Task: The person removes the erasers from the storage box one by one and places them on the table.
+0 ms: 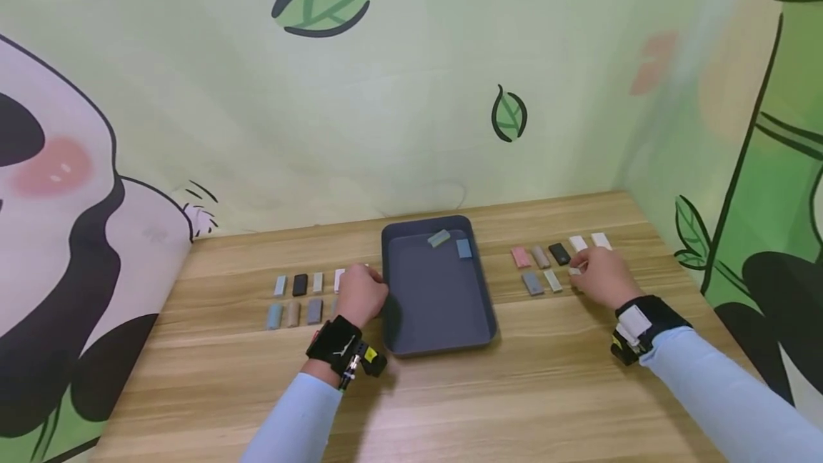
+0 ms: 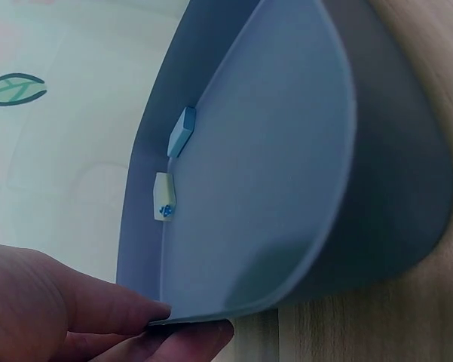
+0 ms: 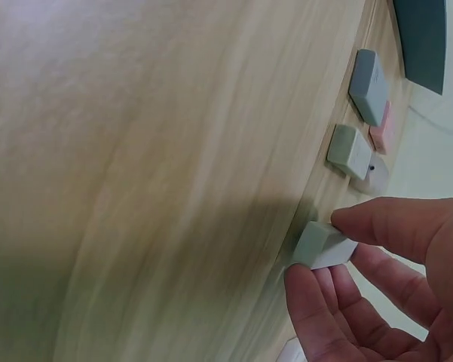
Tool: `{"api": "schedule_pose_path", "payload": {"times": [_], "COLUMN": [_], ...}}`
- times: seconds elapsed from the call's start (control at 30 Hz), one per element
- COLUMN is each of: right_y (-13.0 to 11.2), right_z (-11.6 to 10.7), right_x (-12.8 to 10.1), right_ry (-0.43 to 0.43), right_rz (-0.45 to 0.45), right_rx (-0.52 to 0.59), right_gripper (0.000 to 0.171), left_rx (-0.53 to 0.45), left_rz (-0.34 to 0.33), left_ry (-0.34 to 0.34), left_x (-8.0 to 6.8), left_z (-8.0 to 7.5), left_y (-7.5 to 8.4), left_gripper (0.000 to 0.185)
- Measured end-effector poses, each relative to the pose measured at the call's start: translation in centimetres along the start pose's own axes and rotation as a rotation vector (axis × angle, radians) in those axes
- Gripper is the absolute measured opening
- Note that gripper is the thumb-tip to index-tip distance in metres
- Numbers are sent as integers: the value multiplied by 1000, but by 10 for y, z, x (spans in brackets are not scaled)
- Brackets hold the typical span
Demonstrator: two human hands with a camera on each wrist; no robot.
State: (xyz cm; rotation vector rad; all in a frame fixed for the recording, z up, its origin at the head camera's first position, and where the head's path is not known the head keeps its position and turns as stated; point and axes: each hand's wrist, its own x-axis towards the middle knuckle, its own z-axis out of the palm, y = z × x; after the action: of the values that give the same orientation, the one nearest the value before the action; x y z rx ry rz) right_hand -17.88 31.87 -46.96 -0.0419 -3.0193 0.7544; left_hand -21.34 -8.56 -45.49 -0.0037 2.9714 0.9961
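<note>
My left hand (image 1: 360, 296) pinches the left rim of a dark blue-grey tray (image 1: 439, 306), thumb inside and fingers outside in the left wrist view. Two small blocks that look like erasers lie at the tray's far end: a yellow-and-blue one (image 1: 439, 238) and a blue one (image 1: 464, 249). Over on the right, my right hand (image 1: 604, 277) holds a small whitish eraser (image 3: 322, 246) between thumb and fingertips, low at the tabletop. Whether that eraser touches the wood I cannot tell. Beside it lie a pale eraser (image 3: 350, 151) and a grey-blue one (image 3: 368, 87).
Two rows of erasers lie left of the tray, among them a black one (image 1: 300, 285) and a brown one (image 1: 293, 314). More lie to its right, including a pink one (image 1: 520, 257) and a black one (image 1: 559, 254). A printed wall cloth (image 1: 411, 127) borders the wooden table (image 1: 450, 406).
</note>
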Motion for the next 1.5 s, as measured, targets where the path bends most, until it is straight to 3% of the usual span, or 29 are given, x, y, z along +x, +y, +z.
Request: {"api": "schedule_pose_path", "payload": {"times": [0.23, 0.47, 0.63, 0.87, 1.0, 1.3, 1.5], "right_y": [-4, -4, -16, -62, -93, -160, -184], "right_z": [4, 9, 3, -9, -6, 33, 54], "right_x": [4, 8, 11, 27, 41, 74, 91], "right_ry": [4, 18, 51, 0, -42, -120, -215], "right_rz": [21, 42, 27, -67, -178, -476, -522], "right_rx": [1, 14, 13, 33, 13, -126, -220], "right_gripper": [25, 28, 29, 36, 38, 40, 42], "left_rx": [-7, -6, -11, -27, -37, -41, -37], "left_rz": [36, 29, 17, 3, 9, 18, 31], "left_ry": [12, 5, 0, -4, -11, -14, -7], "left_x": [-1, 1, 2, 2, 0, -3, -2], "left_z": [0, 2, 0, 0, 0, -4, -5], "left_y": [0, -3, -3, -4, -4, -5, -5], "left_gripper": [25, 29, 25, 25, 26, 28, 26]}}
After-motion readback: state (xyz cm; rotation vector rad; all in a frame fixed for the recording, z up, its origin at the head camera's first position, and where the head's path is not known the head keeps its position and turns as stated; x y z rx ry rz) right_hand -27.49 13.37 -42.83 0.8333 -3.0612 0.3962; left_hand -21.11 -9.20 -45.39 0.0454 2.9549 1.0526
